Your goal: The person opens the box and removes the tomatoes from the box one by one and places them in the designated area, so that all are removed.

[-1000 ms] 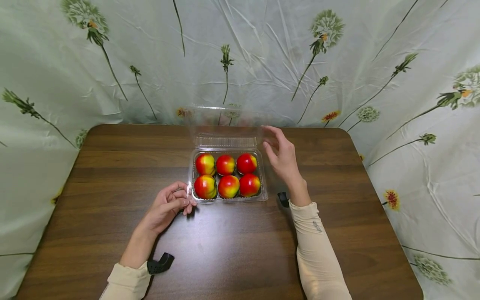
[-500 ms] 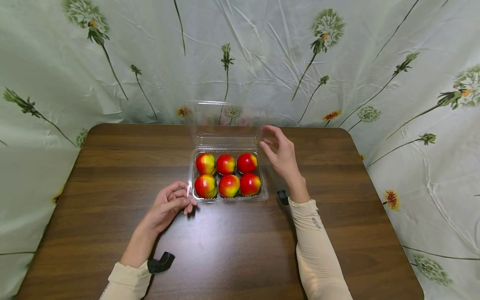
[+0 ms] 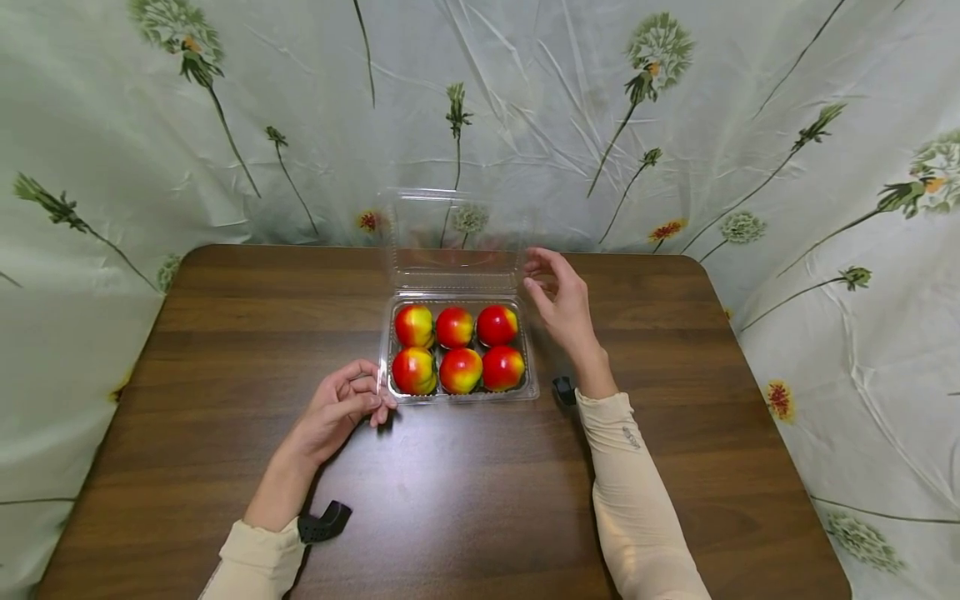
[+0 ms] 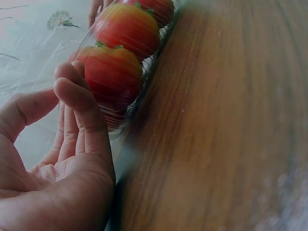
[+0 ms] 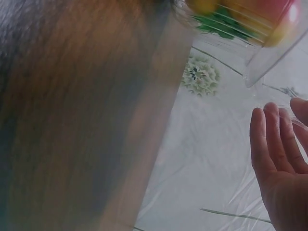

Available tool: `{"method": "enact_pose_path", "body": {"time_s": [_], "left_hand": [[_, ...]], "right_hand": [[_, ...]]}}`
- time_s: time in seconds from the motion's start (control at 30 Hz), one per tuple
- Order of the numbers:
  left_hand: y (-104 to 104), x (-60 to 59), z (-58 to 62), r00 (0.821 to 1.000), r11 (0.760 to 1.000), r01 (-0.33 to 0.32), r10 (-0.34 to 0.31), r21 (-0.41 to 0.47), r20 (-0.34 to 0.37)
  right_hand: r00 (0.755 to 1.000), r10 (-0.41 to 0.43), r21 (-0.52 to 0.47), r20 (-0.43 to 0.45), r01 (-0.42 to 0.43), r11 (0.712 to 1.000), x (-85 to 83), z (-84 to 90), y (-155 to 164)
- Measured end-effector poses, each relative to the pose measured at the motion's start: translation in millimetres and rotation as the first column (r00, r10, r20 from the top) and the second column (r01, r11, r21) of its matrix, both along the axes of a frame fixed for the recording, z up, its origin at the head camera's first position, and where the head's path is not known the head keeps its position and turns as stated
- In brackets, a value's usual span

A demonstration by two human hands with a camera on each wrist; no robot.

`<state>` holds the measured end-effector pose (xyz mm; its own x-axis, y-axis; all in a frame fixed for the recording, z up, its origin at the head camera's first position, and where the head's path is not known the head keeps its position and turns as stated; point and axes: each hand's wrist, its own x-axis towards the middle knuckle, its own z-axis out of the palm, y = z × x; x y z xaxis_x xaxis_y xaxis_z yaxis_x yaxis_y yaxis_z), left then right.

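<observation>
Broadly, the brown bench (image 3: 187, 358) spreads bare wood on every side of the clear box (image 3: 458, 396), which sits toward its far edge with lid (image 3: 453, 229) upright and six red-yellow fruits (image 3: 460, 370) inside. Left hand (image 3: 337, 412) rests loosely curled at the box's near-left corner; right hand (image 3: 562, 304) hovers relaxed beside its far-right rim, gripping nothing.

text: none legible | labels: none | numbers: none
</observation>
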<state>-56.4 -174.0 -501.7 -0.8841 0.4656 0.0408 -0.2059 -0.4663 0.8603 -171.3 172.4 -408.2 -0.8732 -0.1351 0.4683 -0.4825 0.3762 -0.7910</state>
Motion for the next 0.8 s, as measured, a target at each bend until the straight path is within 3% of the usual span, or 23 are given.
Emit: {"method": "enact_pose_path", "body": {"time_s": [0.47,0.8], "left_hand": [[0,-1.3,0.3,1.000,1.000,-0.002,0.002,-0.011,0.003],[0,-1.3,0.2,1.000,1.000,-0.005,0.005,-0.007,0.010]], "right_hand": [[0.999,-0.005,0.010,0.034,0.004,1.000,-10.2,-13.3,4],[0.994,-0.025,0.014,0.103,0.024,1.000,-14.9,-17.4,2]]}}
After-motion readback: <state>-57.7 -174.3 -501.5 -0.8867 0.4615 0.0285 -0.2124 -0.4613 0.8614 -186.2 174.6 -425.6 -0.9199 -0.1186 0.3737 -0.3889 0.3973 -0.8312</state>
